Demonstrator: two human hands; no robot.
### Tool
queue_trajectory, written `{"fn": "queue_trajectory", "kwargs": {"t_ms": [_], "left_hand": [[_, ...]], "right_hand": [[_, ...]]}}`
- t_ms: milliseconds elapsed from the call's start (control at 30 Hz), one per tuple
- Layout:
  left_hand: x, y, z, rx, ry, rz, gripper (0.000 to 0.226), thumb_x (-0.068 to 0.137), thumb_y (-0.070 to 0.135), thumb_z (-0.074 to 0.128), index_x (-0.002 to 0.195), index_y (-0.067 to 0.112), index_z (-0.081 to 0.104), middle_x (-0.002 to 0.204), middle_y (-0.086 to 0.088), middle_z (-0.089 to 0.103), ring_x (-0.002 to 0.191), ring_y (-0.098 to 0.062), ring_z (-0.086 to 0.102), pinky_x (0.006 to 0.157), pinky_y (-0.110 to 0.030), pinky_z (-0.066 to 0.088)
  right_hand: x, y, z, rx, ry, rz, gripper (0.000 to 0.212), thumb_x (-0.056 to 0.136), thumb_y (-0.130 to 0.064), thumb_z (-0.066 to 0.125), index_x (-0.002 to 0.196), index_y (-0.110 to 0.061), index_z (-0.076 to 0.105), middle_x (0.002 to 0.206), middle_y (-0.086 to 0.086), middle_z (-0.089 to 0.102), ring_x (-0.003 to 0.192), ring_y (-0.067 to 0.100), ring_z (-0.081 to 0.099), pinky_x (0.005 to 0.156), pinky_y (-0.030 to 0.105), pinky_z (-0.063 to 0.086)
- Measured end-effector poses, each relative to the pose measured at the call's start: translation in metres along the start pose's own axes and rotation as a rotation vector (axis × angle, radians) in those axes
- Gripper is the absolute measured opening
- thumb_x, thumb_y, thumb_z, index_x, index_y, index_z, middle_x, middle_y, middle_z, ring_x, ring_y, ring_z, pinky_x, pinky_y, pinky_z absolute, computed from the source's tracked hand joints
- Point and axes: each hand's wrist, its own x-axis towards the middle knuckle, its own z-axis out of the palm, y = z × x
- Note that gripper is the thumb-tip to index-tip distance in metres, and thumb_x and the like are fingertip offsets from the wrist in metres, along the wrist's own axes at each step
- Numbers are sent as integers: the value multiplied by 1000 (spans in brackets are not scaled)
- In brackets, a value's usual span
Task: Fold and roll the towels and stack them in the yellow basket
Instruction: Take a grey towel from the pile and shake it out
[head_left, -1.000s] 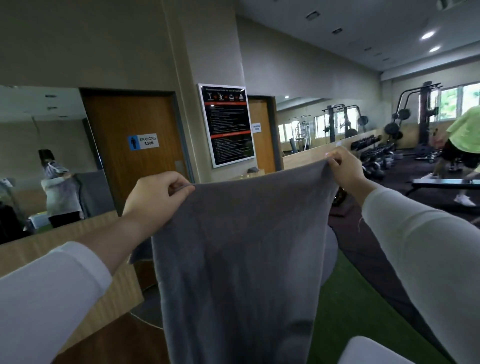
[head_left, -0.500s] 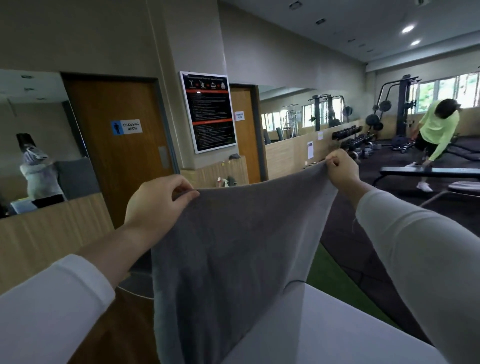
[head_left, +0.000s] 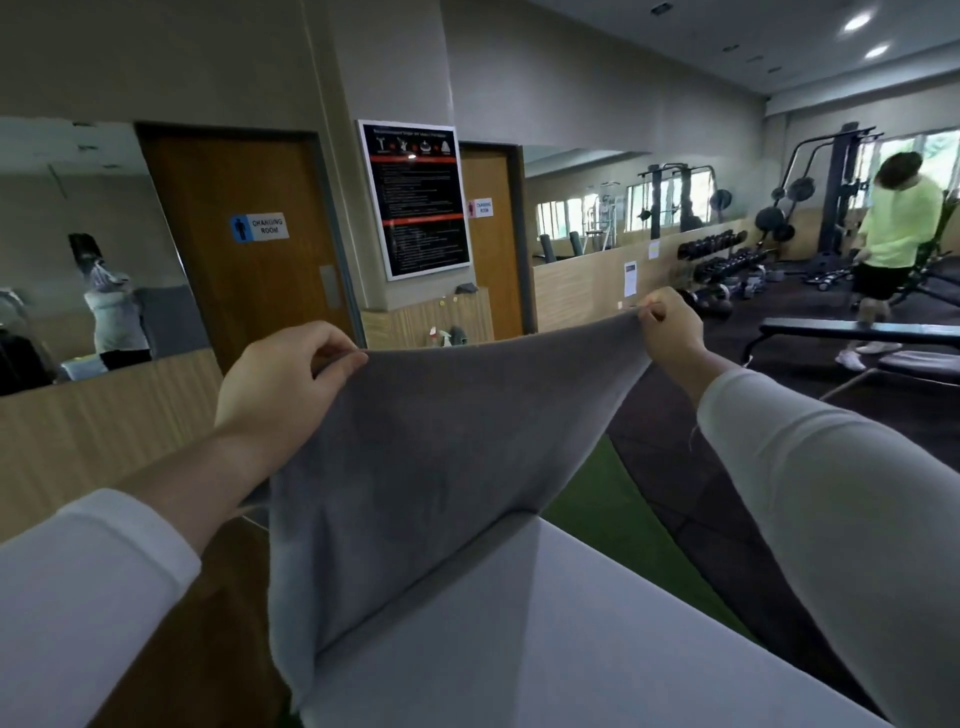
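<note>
Head view, single frame.

Position: grey towel (head_left: 441, 457) held up at frame centre, stretched between both hands. Left hand (head_left: 280, 384) sits at 10 o'clock of the towel and pinches the upper left corner between thumb and curled fingers. Right hand (head_left: 670, 332) sits at 1 o'clock of the towel, farther out and slightly higher, and pinches the upper right corner in the same way. Both arms are extended, in white sleeves.

Appearance: plain grey, matte, no visible pattern. The top edge sags in a shallow curve between the two grips. The cloth hangs down and narrows toward 7 o'clock. Its lower part meets the far left edge of the white table (head_left: 597, 649), which fills the frame from 4 to 6 o'clock. Contact with the table cannot be told.

Count: one towel, two hands gripping it, one table.

Surroundings: wooden door (head_left: 244, 291) marked "changing room" at 10 o'clock, black poster (head_left: 415, 202) at 12 o'clock, person in a yellow-green top (head_left: 898, 223) at 2 o'clock beside a black bench (head_left: 852, 332).
</note>
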Motion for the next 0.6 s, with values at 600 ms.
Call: {"fn": "queue_trajectory", "kwargs": {"t_ms": [600], "left_hand": [[-122,239,-75,-26,23,21,3,93,35,63,94,33,64,84,21,62,76,1,57,57,-17,38]], "right_hand": [[-110,63,-250,53,-11,4,16,100,-16,49,107,-15,63,102,6,60,93,22,54,77,29,38]]}}
